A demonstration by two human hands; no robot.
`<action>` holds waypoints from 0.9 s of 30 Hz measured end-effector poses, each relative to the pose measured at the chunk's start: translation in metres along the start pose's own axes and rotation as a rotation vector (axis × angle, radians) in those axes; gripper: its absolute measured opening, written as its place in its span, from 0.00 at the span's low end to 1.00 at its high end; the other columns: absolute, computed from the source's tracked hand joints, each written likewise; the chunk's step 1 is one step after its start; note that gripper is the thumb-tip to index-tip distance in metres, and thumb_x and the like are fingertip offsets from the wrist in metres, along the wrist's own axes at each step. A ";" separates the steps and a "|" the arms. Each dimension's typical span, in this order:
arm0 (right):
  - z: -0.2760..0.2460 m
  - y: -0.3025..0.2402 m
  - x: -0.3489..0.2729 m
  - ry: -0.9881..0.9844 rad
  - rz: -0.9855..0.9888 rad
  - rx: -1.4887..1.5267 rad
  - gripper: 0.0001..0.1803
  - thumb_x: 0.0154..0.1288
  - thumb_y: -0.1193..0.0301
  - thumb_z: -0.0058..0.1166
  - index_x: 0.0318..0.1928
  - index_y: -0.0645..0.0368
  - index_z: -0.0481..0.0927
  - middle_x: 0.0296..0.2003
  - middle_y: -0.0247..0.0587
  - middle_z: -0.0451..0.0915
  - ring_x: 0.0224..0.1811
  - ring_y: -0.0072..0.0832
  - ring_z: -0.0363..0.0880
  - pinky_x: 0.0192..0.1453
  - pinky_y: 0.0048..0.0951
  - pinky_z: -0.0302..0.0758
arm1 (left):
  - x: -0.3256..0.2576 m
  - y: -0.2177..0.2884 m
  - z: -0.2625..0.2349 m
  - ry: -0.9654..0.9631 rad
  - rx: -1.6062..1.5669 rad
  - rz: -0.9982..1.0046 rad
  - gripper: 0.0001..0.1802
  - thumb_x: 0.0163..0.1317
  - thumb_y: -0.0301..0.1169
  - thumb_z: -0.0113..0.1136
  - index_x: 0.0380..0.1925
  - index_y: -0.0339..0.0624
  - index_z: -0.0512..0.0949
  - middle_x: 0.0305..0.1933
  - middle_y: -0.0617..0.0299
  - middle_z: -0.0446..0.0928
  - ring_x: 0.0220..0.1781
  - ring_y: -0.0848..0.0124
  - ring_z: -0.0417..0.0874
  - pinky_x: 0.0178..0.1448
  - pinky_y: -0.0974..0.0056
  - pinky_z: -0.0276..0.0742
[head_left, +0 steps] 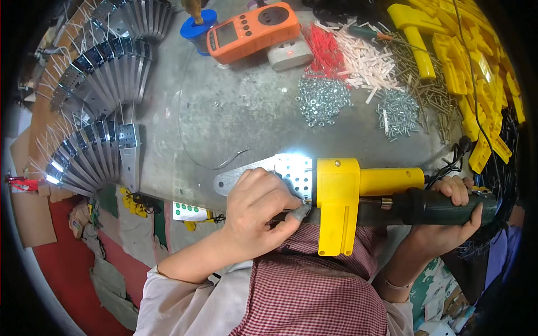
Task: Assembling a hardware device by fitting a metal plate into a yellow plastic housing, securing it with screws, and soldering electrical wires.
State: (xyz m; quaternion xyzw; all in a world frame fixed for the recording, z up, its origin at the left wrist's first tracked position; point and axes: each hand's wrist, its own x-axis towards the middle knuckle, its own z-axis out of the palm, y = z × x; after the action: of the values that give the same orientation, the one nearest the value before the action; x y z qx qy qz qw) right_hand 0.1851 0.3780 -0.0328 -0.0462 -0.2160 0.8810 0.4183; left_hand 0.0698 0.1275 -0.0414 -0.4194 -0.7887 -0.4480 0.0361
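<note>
In front of me lies a device with a yellow plastic housing and handle [338, 187] and a bright, perforated metal plate [295, 175] tapering leftward. My left hand [262, 206] is closed in a pinch at the plate's near edge, beside the housing. What its fingertips hold is too small and hidden to name. My right hand [454, 204] is wrapped round a dark electric screwdriver [443, 207] lying sideways. Its shaft passes behind the lower part of the housing, toward the left fingertips; the tip cannot be made out.
Metal plates with wires [101, 75] stand in curved rows at left. An orange meter [255, 32], blue tub [199, 25] and white adapter [290, 54] stand at the back. Piles of nuts [324, 99], small screws [398, 113], long screws [437, 92] and yellow housings [476, 61] lie at right.
</note>
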 end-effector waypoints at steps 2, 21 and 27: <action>-0.001 0.000 0.000 0.010 0.008 0.019 0.19 0.66 0.63 0.48 0.49 0.61 0.62 0.31 0.31 0.62 0.34 0.22 0.65 0.46 0.29 0.68 | -0.001 -0.002 -0.001 -0.011 0.009 0.013 0.10 0.37 0.23 0.67 0.23 0.41 0.78 0.25 0.62 0.74 0.28 0.64 0.74 0.33 0.62 0.66; 0.011 0.004 -0.001 0.046 0.019 -0.022 0.18 0.68 0.59 0.47 0.47 0.60 0.64 0.30 0.30 0.63 0.33 0.20 0.67 0.47 0.27 0.70 | 0.001 -0.002 -0.001 -0.015 -0.060 -0.118 0.10 0.39 0.22 0.64 0.27 0.40 0.80 0.27 0.60 0.77 0.28 0.63 0.76 0.34 0.61 0.69; 0.010 0.005 -0.002 0.070 -0.001 -0.040 0.19 0.68 0.59 0.46 0.49 0.61 0.64 0.30 0.30 0.63 0.33 0.20 0.67 0.47 0.27 0.70 | 0.002 -0.004 -0.002 -0.043 -0.036 -0.028 0.14 0.39 0.20 0.64 0.32 0.40 0.81 0.29 0.60 0.78 0.30 0.63 0.76 0.34 0.61 0.70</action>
State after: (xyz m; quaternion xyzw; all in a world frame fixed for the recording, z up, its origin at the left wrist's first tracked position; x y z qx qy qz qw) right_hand 0.1802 0.3704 -0.0257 -0.0852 -0.2191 0.8742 0.4249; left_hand 0.0656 0.1264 -0.0422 -0.4183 -0.7871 -0.4533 0.0052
